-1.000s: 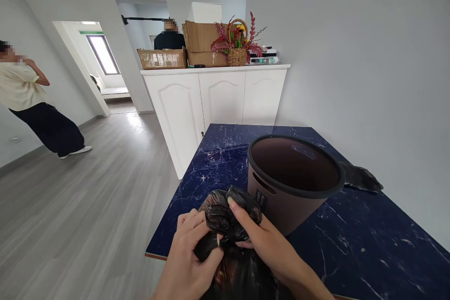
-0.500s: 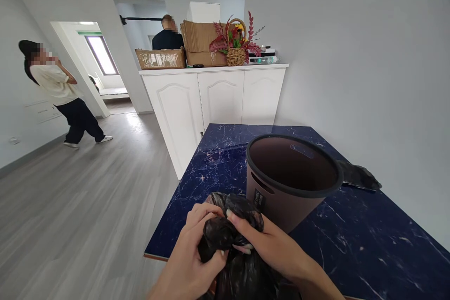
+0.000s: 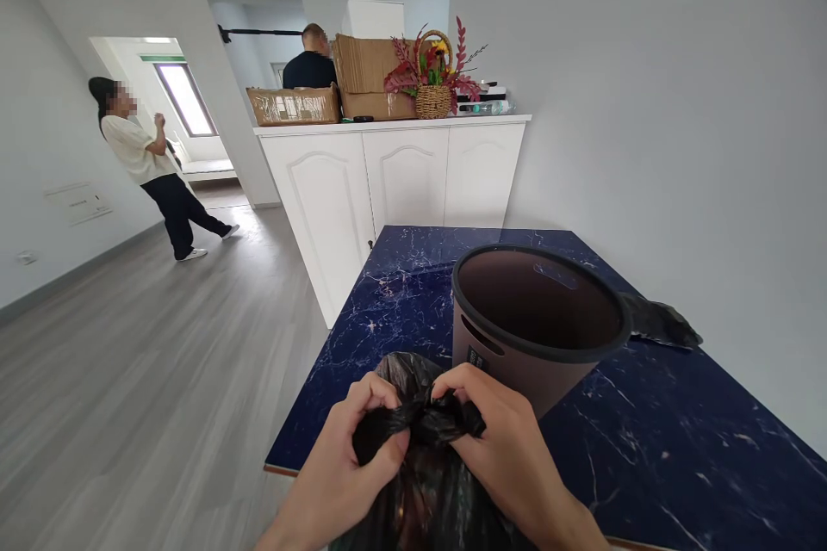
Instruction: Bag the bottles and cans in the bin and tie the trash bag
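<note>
Bench: dark blue marble top, set along the wall on the right.
Bin: brown with a dark rim, upright on the bench, open top. Same spot as half a second ago.
Left hand: I see it curled tight on the left end of the bag's twisted neck. Its fingers wrap over the plastic.
Right hand: clamped on the right end of the same neck, fingers hooked over the top. I make out no gap in either grip.
Black bag: bulging, low in view at the bench's near edge, between both hands and just in front of the bin. I can't tell if it rests on the bench or hangs off it.
Neck: a narrow band stretched from hand to hand.
Change: half a second ago the plastic was a loose lump with the right fingers lying on top. Now it is pulled flat and taut.
Second bag: crumpled black plastic on the bench, just behind the bin on the right.
Cabinet: white, beyond the bench, with cardboard boxes and a flower basket on top.
People: a person in a cream top stands at left, further into the room than before. A person in a dark top is behind the cabinet, back to me.
</note>
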`<state>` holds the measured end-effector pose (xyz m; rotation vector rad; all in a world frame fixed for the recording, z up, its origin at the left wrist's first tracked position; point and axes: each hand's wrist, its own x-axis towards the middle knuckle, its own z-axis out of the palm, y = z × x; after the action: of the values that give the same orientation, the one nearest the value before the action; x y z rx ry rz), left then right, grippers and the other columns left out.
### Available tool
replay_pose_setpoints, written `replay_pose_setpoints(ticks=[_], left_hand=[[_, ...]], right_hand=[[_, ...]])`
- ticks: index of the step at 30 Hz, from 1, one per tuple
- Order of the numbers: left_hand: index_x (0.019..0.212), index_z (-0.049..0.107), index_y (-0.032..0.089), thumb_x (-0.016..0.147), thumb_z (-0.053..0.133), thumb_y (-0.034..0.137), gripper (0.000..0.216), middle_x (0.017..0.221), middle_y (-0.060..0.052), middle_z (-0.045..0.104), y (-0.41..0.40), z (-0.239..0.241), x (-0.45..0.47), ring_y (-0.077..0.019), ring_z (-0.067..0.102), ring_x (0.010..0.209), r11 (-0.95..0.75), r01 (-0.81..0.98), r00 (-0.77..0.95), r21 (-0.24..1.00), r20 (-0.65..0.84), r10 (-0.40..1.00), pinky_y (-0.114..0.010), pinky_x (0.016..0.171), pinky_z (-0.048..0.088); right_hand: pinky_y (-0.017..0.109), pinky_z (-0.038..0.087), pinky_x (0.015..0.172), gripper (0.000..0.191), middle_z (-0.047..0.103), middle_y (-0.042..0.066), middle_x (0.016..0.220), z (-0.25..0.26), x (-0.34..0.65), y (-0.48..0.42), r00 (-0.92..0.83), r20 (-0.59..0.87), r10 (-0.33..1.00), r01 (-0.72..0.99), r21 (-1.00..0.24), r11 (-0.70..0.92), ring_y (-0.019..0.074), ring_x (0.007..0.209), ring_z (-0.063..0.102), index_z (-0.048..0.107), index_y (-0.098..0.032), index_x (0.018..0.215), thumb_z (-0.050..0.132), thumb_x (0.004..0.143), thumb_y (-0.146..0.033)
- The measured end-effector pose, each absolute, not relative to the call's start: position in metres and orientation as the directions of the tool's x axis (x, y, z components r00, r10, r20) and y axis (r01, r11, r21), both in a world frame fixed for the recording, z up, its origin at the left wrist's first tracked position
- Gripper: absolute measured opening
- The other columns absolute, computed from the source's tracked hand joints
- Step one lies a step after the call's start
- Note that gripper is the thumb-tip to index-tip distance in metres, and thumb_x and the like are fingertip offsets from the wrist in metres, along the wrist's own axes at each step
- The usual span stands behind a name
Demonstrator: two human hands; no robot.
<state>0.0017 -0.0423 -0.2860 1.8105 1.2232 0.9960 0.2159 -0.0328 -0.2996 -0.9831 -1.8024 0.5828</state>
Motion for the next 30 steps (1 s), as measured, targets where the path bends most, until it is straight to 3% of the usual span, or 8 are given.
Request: replay_pose_setpoints(ticks=[3,6,9,14,18,21,26,30], left_hand=[[0.096,0.062,0.024,0.096,0.065,0.043,0.019,0.091,-0.004,0.063,-0.047,-0.286,0.003,-0.0210,0.059,0.084,-0.313,0.436,0.246,0.844,0.223,0.943,-0.030,0.076,0.049],[0.100,0.070,0.026,0.104,0.052,0.053,0.033,0.096,-0.005,0.069,-0.049,-0.286,0.005,-0.0236,0.063,0.092,-0.262,0.462,0.187,0.847,0.196,0.963,-0.033,0.085,0.052],[0.100,0.077,0.028,0.107,0.040,0.061,0.050,0.099,-0.006,0.073,-0.046,-0.282,0.009,-0.0271,0.065,0.101,-0.185,0.430,0.108,0.884,0.152,0.982,-0.035,0.094,0.053],[0.099,0.082,0.025,0.101,0.058,0.063,0.046,0.104,-0.006,0.078,-0.038,-0.268,0.018,-0.0271,0.067,0.102,-0.084,0.260,0.204,0.962,0.030,0.978,-0.035,0.099,0.052],[0.111,0.083,0.023,0.100,0.064,0.059,0.042,0.106,-0.006,0.080,-0.034,-0.269,0.017,-0.0247,0.071,0.101,0.067,0.027,0.188,0.997,-0.070,0.980,-0.032,0.096,0.054],[0.109,0.084,0.020,0.096,0.069,0.061,0.044,0.103,-0.007,0.081,-0.035,-0.275,0.015,-0.0249,0.072,0.099,0.150,-0.057,0.130,0.987,-0.142,0.981,-0.030,0.091,0.055],[0.102,0.084,0.019,0.091,0.072,0.065,0.049,0.097,-0.008,0.081,-0.036,-0.280,0.009,-0.0268,0.073,0.097,0.177,-0.078,0.051,0.981,-0.173,0.984,-0.031,0.086,0.057],[0.099,0.083,0.020,0.089,0.073,0.068,0.050,0.093,-0.007,0.080,-0.034,-0.293,-0.007,-0.0272,0.073,0.096,0.121,-0.008,-0.082,0.993,-0.121,0.989,-0.033,0.088,0.057]], right_hand=[[0.022,0.051,0.069,0.025,0.073,-0.001,0.098,-0.314,0.206,-0.032,-0.083,0.747,0.660,0.416,-0.575,0.704,0.0126,0.082,0.071,0.059,-0.024,0.096,0.059,0.090,-0.001],[0.025,0.054,0.076,0.029,0.071,0.003,0.104,-0.318,0.196,-0.033,-0.017,0.859,0.511,0.460,-0.448,0.767,0.0140,0.090,0.072,0.060,-0.022,0.097,0.054,0.090,0.005],[0.028,0.055,0.076,0.032,0.063,0.006,0.102,-0.313,0.188,-0.034,0.018,0.907,0.420,0.507,-0.371,0.778,0.0150,0.088,0.065,0.063,-0.020,0.097,0.052,0.089,0.009],[0.030,0.052,0.071,0.026,0.058,0.004,0.092,-0.308,0.183,-0.035,-0.019,0.909,0.416,0.523,-0.346,0.779,0.0160,0.084,0.058,0.067,-0.018,0.095,0.060,0.092,0.006],[0.034,0.054,0.075,0.028,0.064,0.005,0.095,-0.312,0.187,-0.037,-0.098,0.888,0.448,0.424,-0.371,0.827,0.0172,0.086,0.062,0.069,-0.019,0.103,0.064,0.093,0.006],[0.036,0.055,0.075,0.024,0.067,0.005,0.098,-0.317,0.194,-0.040,-0.080,0.879,0.469,0.361,-0.413,0.836,0.0187,0.089,0.065,0.068,-0.022,0.095,0.066,0.095,0.002],[0.035,0.057,0.070,0.024,0.065,0.006,0.104,-0.340,0.212,-0.057,-0.133,0.749,0.649,0.346,-0.578,0.739,0.0215,0.090,0.066,0.057,-0.026,0.082,0.066,0.098,-0.009],[0.037,0.053,0.065,0.034,0.063,0.006,0.100,-0.378,0.228,-0.081,-0.011,0.622,0.783,0.363,-0.727,0.583,0.0220,0.081,0.062,0.046,-0.024,0.073,0.062,0.103,-0.022]])
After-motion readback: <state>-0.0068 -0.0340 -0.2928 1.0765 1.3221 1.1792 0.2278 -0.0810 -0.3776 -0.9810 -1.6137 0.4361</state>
